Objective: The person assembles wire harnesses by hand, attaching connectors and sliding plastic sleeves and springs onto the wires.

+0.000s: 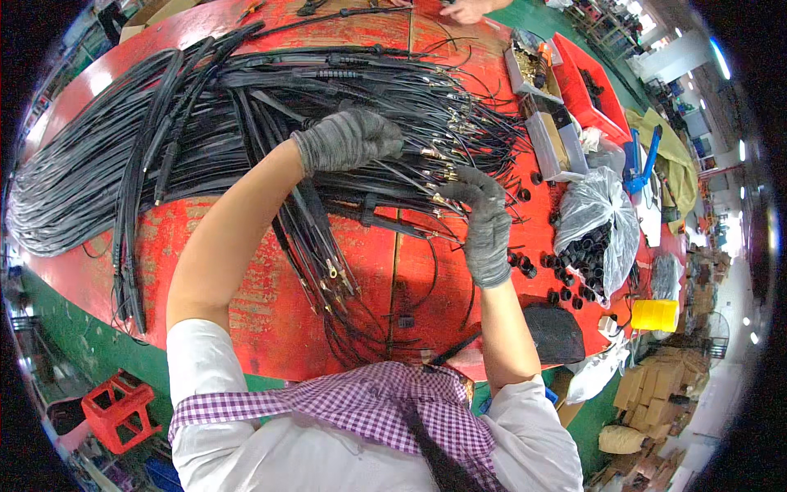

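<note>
A large bundle of black cables [90, 164] lies across the red table, with brass-coloured terminals [459, 123] at its right end. My left hand [348, 141], in a grey knit glove, is closed over the bundle, with its fingers curled round a black cable [407, 179]. That cable slants down to the right toward my other hand. My right hand [487, 234], gloved alike, is bent inward with thumb and fingers together at the cable's end. Its fingertips partly hide what they pinch. A smaller group of cables [316, 238] with ring terminals hangs toward the near table edge.
Black plastic caps [586, 254] spill from a clear plastic bag [602, 205] at the right. Beyond are a red bin [594, 82], a parts tray [525, 70], a blue hand tool [643, 160] and yellow tape [656, 315]. Another person's hand [466, 10] is across the table.
</note>
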### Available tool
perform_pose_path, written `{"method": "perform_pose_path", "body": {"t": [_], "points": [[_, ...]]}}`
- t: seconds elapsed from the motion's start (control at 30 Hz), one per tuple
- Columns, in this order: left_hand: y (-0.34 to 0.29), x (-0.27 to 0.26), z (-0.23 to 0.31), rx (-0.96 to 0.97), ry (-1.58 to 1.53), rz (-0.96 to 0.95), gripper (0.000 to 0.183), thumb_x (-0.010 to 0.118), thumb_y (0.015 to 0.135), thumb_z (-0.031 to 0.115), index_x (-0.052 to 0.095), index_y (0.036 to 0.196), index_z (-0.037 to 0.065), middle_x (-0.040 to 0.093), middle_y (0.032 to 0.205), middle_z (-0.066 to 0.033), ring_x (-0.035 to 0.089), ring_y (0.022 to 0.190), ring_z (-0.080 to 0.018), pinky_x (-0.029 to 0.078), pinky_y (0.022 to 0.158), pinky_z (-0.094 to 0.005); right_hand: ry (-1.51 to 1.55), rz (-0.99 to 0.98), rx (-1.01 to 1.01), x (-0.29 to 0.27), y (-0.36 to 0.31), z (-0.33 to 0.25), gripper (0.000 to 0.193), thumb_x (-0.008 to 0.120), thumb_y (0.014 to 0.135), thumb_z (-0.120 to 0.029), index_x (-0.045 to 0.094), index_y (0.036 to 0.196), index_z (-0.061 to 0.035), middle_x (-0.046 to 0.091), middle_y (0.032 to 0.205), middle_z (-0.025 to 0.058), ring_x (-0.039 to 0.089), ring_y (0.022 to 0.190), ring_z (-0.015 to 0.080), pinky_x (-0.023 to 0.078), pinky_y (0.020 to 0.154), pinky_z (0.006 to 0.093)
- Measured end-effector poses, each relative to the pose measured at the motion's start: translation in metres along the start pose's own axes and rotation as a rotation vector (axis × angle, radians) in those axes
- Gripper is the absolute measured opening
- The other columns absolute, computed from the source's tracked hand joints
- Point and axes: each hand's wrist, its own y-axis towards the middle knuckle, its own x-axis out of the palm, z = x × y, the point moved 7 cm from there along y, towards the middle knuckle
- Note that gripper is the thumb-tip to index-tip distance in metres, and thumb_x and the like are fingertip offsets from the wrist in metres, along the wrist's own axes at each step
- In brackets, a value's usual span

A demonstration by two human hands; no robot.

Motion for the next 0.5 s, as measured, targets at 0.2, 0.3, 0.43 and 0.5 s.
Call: {"method": "perform_pose_path", "body": {"t": [0.2,0.3,0.43,0.5], "points": [[0.001,0.002,-0.004,-0.094,-0.128,-0.128,0.023,0.048,0.084,0.024,0.062,0.089,0.006,0.062,0.082,-0.0112,0.057,0.075,-0.0227,0.044,0.073,-0.0325,0.097,-0.012,-0.007,0.002,-0.002,-0.009,0.039,0.038,0.092,-0.035,0.046,0.109,-0.0003,0.061,0.09,0.0135,0.059,0.082,0.0191,0.044,0.079,0.0321],[-0.001,0.005,-0.006,-0.304,-0.211,-0.191,0.021,0.05,0.083,0.022,0.063,0.088,0.007,0.063,0.08,-0.0087,0.056,0.072,-0.0186,0.045,0.071,-0.0309,-0.116,-0.027,-0.025,-0.006,0.003,-0.009,0.067,0.022,0.088,-0.055,0.048,0.111,0.0025,0.06,0.092,0.0114,0.054,0.096,0.0193,0.037,0.09,0.0344],[0.006,0.004,-0.005,-0.192,-0.095,-0.262,0.019,0.052,0.082,0.022,0.064,0.089,0.008,0.063,0.079,-0.007,0.056,0.072,-0.0175,0.045,0.07,-0.0304,-0.161,-0.1,0.144,0.0,-0.001,0.008,0.073,0.021,0.086,-0.06,0.046,0.114,0.0023,0.06,0.093,0.0121,0.057,0.088,0.0216,0.039,0.086,0.0355],[0.005,0.006,-0.006,-0.203,-0.168,-0.295,0.02,0.052,0.082,0.024,0.064,0.089,0.009,0.063,0.079,-0.006,0.056,0.072,-0.0169,0.044,0.071,-0.0306,-0.068,-0.053,0.095,-0.002,-0.001,0.004,0.072,0.022,0.086,-0.06,0.045,0.115,0.0021,0.061,0.091,0.0119,0.058,0.087,0.0216,0.039,0.086,0.0358]]}}
